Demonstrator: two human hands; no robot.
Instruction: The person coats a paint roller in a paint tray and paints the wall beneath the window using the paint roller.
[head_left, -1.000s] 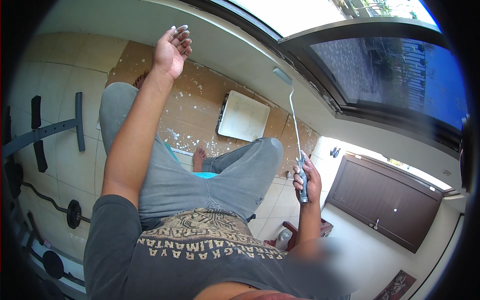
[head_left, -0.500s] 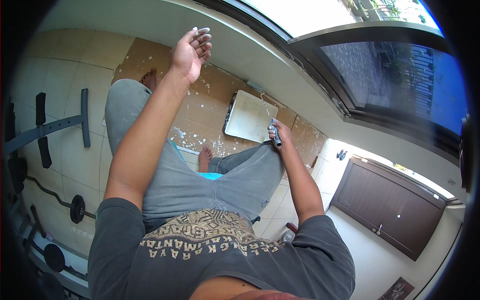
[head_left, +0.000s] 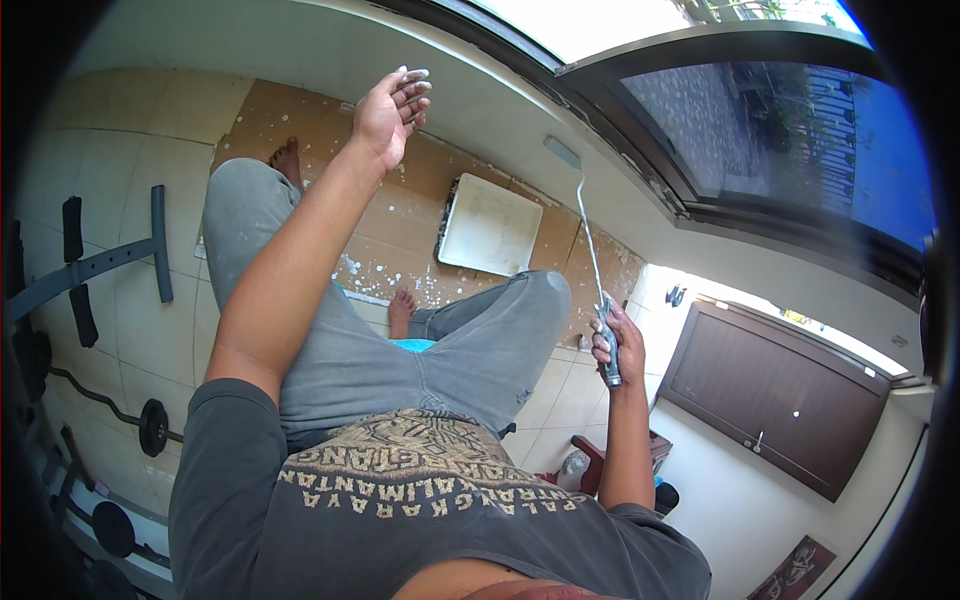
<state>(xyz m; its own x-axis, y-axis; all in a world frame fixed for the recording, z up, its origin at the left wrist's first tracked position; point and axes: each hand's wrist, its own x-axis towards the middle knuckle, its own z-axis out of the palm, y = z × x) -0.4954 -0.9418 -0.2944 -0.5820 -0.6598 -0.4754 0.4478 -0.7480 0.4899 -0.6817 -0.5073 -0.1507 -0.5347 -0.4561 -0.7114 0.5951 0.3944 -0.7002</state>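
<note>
My right hand (head_left: 618, 345) is wrapped around the grip of a paint roller (head_left: 590, 245). Its long thin rod reaches up and away from me, and the small pale roller head (head_left: 562, 152) lies against the wall below the window. My left hand (head_left: 388, 120) is held up in front of the wall, empty, with its fingers loosely bent and apart; white paint marks the fingertips. Between my hands and lower down, a white paint tray (head_left: 490, 225) with a dark-smeared left side rests on brown cardboard (head_left: 380, 230) spattered with white paint.
A dark-framed window (head_left: 740, 140) stands swung out above the wall. Weight equipment, with a curl bar (head_left: 150, 428) and a padded frame (head_left: 85, 272), is on the tiled floor at the left. A dark brown door (head_left: 780, 400) is at the right. My bare feet are on the cardboard.
My right hand has come back and to the right, and the roller head has risen from near the tray's far edge up the wall. My left hand has shifted only slightly.
</note>
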